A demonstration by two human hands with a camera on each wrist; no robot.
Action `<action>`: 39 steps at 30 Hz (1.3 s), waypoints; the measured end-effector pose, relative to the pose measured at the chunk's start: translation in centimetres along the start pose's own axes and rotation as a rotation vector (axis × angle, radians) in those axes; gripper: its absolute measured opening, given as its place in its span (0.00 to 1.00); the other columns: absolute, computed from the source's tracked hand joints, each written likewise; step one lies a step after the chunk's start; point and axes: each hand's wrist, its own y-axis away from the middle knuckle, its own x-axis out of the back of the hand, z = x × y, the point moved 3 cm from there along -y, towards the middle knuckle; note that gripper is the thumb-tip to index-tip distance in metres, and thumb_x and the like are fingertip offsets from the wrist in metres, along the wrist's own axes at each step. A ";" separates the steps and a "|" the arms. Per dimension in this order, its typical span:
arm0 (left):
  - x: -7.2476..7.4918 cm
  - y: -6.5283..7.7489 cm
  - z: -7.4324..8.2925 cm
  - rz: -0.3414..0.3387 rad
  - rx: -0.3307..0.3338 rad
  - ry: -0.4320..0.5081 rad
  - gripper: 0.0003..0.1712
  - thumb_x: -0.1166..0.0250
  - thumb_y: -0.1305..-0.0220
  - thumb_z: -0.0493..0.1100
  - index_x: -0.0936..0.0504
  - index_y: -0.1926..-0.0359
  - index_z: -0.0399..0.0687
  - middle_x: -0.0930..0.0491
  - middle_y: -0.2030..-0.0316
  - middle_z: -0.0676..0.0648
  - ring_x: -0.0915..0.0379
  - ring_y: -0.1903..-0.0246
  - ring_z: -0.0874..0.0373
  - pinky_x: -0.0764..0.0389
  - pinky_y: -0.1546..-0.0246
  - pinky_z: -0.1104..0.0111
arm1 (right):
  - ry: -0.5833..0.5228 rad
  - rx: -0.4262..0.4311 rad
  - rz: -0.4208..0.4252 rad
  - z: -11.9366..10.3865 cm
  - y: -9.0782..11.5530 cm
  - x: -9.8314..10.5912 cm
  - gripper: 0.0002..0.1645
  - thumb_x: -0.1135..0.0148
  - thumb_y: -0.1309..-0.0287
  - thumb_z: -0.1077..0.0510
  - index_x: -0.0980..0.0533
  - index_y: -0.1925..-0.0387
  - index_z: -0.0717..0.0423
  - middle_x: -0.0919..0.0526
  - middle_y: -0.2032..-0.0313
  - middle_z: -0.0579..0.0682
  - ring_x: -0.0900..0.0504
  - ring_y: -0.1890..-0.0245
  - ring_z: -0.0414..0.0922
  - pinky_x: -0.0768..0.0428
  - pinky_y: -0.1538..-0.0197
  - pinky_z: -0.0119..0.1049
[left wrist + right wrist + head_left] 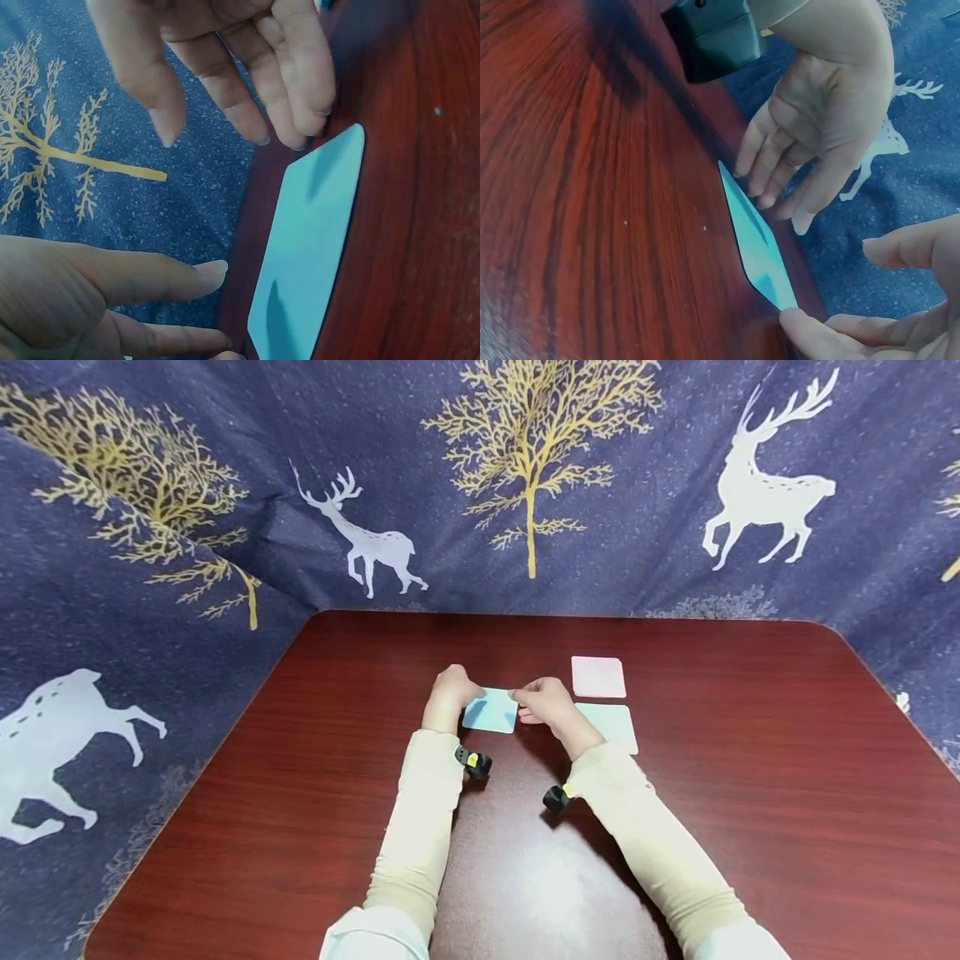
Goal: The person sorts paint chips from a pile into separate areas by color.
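Note:
A light blue rounded card point(491, 712) lies flat on the dark red wooden table between my two hands. My left hand point(452, 689) is at its left end, fingers extended and thumb apart from the index finger. At the right end is my right hand point(547, 700). In the right wrist view, a right fingertip point(799, 322) is right at the card's corner, while the thumb stands clear of it. The left wrist view shows the right hand's loosely bent fingers close to the far end of the blue card point(307, 232). Neither hand grips it.
To the right lies a pale mint card point(613, 727), partly behind my right wrist. Just beyond it is a pale pink card point(598, 677). A dark blue cloth point(637, 527) with deer and trees hangs behind the table point(750, 760). Each wrist wears a small black camera point(557, 799).

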 end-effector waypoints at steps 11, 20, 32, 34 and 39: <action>0.1 -0.3 0.0 -0.033 0.050 0.051 0.21 0.37 0.38 0.41 0.26 0.47 0.34 0.25 0.61 0.41 0.34 0.80 0.57 0.25 0.74 0.70 | -0.090 -0.028 -0.017 0.3 -0.2 -0.2 0.28 0.45 0.35 0.54 0.33 0.42 0.71 0.26 0.48 0.66 0.19 0.50 0.57 0.18 0.51 0.40; -0.1 -1.0 -0.5 -0.068 0.062 0.090 0.13 0.38 0.38 0.41 0.24 0.58 0.35 0.36 0.77 0.49 0.38 0.84 0.59 0.31 0.81 0.72 | -0.084 -0.028 -0.016 0.2 -0.1 -0.1 0.26 0.45 0.35 0.54 0.32 0.44 0.71 0.25 0.49 0.65 0.18 0.51 0.57 0.18 0.52 0.39; -0.2 -0.8 -0.8 -0.080 0.101 0.197 0.30 0.41 0.34 0.43 0.36 0.36 0.35 0.31 0.43 0.37 0.29 0.61 0.52 0.21 0.60 0.66 | -0.089 -0.027 -0.023 -0.1 0.2 -0.1 0.28 0.45 0.35 0.54 0.33 0.42 0.71 0.25 0.49 0.66 0.18 0.51 0.56 0.17 0.53 0.39; -0.3 -0.8 -0.9 -0.092 0.104 0.232 0.32 0.42 0.33 0.44 0.40 0.33 0.35 0.33 0.40 0.37 0.29 0.53 0.49 0.21 0.52 0.63 | -0.089 -0.028 -0.025 0.0 0.2 -0.1 0.28 0.45 0.35 0.54 0.33 0.42 0.71 0.25 0.49 0.66 0.18 0.51 0.56 0.17 0.53 0.39; -0.4 -0.9 -1.2 -0.110 0.107 0.247 0.35 0.44 0.32 0.45 0.46 0.30 0.36 0.38 0.36 0.37 0.32 0.44 0.46 0.23 0.45 0.60 | -0.088 -0.036 -0.028 0.0 0.3 0.0 0.29 0.45 0.35 0.54 0.33 0.41 0.71 0.24 0.49 0.66 0.18 0.51 0.56 0.17 0.53 0.37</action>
